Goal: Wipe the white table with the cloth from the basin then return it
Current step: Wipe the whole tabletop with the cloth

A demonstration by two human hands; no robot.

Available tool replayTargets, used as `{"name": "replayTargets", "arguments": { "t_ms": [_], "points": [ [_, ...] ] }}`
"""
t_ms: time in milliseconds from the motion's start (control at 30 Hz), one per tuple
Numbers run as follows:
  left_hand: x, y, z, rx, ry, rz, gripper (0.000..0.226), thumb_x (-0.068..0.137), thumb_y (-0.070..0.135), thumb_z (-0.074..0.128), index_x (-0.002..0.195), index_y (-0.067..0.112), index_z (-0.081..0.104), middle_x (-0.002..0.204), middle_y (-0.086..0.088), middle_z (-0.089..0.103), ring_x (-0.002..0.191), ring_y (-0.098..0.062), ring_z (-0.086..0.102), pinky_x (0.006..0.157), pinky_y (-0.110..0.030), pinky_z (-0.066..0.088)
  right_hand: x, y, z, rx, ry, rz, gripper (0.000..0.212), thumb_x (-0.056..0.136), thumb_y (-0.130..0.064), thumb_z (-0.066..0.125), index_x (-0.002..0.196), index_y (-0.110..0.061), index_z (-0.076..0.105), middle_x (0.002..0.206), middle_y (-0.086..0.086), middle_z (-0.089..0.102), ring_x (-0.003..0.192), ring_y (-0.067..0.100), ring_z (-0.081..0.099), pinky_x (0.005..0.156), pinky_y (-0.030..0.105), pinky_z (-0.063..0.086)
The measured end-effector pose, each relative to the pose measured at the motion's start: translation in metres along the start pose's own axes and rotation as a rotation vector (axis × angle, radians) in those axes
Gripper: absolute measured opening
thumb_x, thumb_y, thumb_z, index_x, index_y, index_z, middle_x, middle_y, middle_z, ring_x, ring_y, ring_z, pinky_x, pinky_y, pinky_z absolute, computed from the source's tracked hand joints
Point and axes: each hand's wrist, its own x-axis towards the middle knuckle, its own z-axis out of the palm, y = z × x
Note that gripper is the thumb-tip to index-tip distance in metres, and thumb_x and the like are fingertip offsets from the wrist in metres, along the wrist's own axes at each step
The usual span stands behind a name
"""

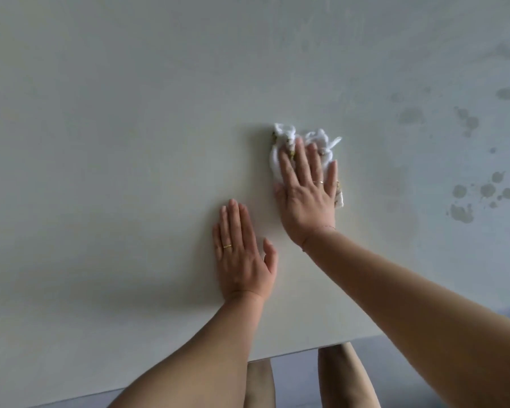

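Note:
The white table [130,142] fills nearly the whole view. A crumpled white cloth [312,139] with small yellowish marks lies on it right of centre. My right hand [305,189] presses flat on top of the cloth, fingers spread, covering its near part. My left hand [242,254] rests palm down on the bare tabletop, just left of and nearer than the right hand, holding nothing. The basin is not in view.
Grey wet patches and droplets [465,187] mark the right part of the table. The table's near edge [292,353] runs across the bottom, with my legs and a grey floor [295,381] below it.

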Motion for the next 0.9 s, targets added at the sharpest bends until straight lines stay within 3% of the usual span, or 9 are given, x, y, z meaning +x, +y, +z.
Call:
{"name": "replayTargets", "arguments": {
  "t_ms": [100, 167, 333, 400, 500, 567, 633, 800, 900],
  "points": [
    [0.000, 0.000, -0.001, 0.001, -0.013, -0.006, 0.067, 0.088, 0.034, 0.035, 0.145, -0.001, 0.030, 0.154, -0.016, 0.026, 0.144, -0.031, 0.020, 0.117, -0.044, 0.016, 0.011, 0.031, -0.016, -0.133, -0.085, -0.414, 0.055, 0.098, -0.042, 0.026, 0.150, -0.031, 0.014, 0.159, -0.004, 0.007, 0.146, 0.019, 0.003, 0.116, 0.045, 0.001],
    [0.001, 0.000, -0.002, 0.000, -0.020, -0.016, 0.067, 0.088, 0.034, 0.036, 0.145, 0.000, 0.030, 0.154, -0.016, 0.026, 0.144, -0.030, 0.021, 0.117, -0.045, 0.018, 0.034, 0.064, -0.031, -0.218, -0.088, -0.501, 0.056, 0.096, -0.044, 0.020, 0.150, -0.033, 0.011, 0.158, -0.006, 0.006, 0.146, 0.017, 0.004, 0.116, 0.044, 0.005],
    [0.004, 0.004, -0.005, -0.065, -0.002, -0.053, 0.065, 0.087, 0.033, 0.038, 0.144, 0.002, 0.034, 0.154, -0.015, 0.028, 0.143, -0.029, 0.024, 0.116, -0.046, 0.015, 0.079, 0.084, -0.045, -0.008, 0.050, 0.145, 0.053, 0.099, -0.041, 0.022, 0.150, -0.032, 0.010, 0.160, -0.003, 0.002, 0.147, 0.017, -0.002, 0.117, 0.045, -0.005],
    [0.015, 0.010, -0.010, -0.093, 0.024, -0.114, 0.064, 0.087, 0.032, 0.038, 0.144, 0.003, 0.035, 0.154, -0.014, 0.027, 0.143, -0.029, 0.024, 0.117, -0.046, 0.009, 0.075, 0.047, -0.036, 0.038, 0.037, 0.232, 0.055, 0.099, -0.040, 0.026, 0.151, -0.029, 0.010, 0.160, -0.001, -0.001, 0.147, 0.020, -0.006, 0.115, 0.047, -0.010],
    [0.059, 0.022, -0.021, -0.144, 0.084, -0.147, 0.064, 0.090, 0.035, 0.033, 0.146, 0.004, 0.030, 0.156, -0.012, 0.024, 0.144, -0.028, 0.021, 0.118, -0.045, 0.008, 0.053, 0.003, -0.020, -0.020, -0.080, -0.178, 0.056, 0.098, -0.040, 0.028, 0.150, -0.030, 0.010, 0.160, -0.004, -0.001, 0.147, 0.020, -0.006, 0.113, 0.046, -0.013],
    [0.099, 0.025, -0.026, -0.153, 0.150, -0.140, 0.063, 0.091, 0.034, 0.034, 0.146, 0.004, 0.030, 0.155, -0.012, 0.027, 0.144, -0.029, 0.023, 0.117, -0.044, 0.011, 0.055, 0.014, -0.024, -0.114, -0.127, -0.436, 0.056, 0.099, -0.042, 0.029, 0.150, -0.032, 0.010, 0.160, -0.007, 0.003, 0.147, 0.019, 0.000, 0.115, 0.044, -0.007],
    [0.140, 0.024, -0.030, -0.119, 0.181, -0.127, 0.062, 0.091, 0.032, 0.036, 0.146, 0.004, 0.030, 0.155, -0.013, 0.026, 0.144, -0.029, 0.023, 0.117, -0.043, 0.011, 0.076, 0.039, -0.036, -0.203, -0.110, -0.521, 0.057, 0.098, -0.042, 0.030, 0.151, -0.034, 0.009, 0.159, -0.007, 0.005, 0.147, 0.018, 0.004, 0.116, 0.044, 0.001],
    [0.194, 0.020, -0.017, -0.017, 0.072, -0.053, 0.064, 0.095, 0.038, 0.033, 0.150, 0.009, 0.017, 0.159, -0.009, 0.013, 0.147, -0.026, 0.011, 0.118, -0.041, 0.005, 0.122, 0.086, -0.057, -0.045, 0.010, -0.061, 0.053, 0.100, -0.040, 0.025, 0.150, -0.035, 0.008, 0.160, -0.007, 0.002, 0.147, 0.014, -0.002, 0.117, 0.045, -0.004],
    [0.194, 0.021, -0.011, 0.002, 0.097, -0.064, 0.066, 0.092, 0.040, 0.032, 0.150, 0.009, 0.021, 0.158, -0.009, 0.017, 0.146, -0.025, 0.014, 0.118, -0.040, 0.009, 0.125, 0.055, -0.045, 0.049, 0.060, 0.170, 0.053, 0.099, -0.039, 0.025, 0.150, -0.032, 0.011, 0.160, -0.005, 0.000, 0.147, 0.017, -0.006, 0.115, 0.046, -0.011]
  ]
}}
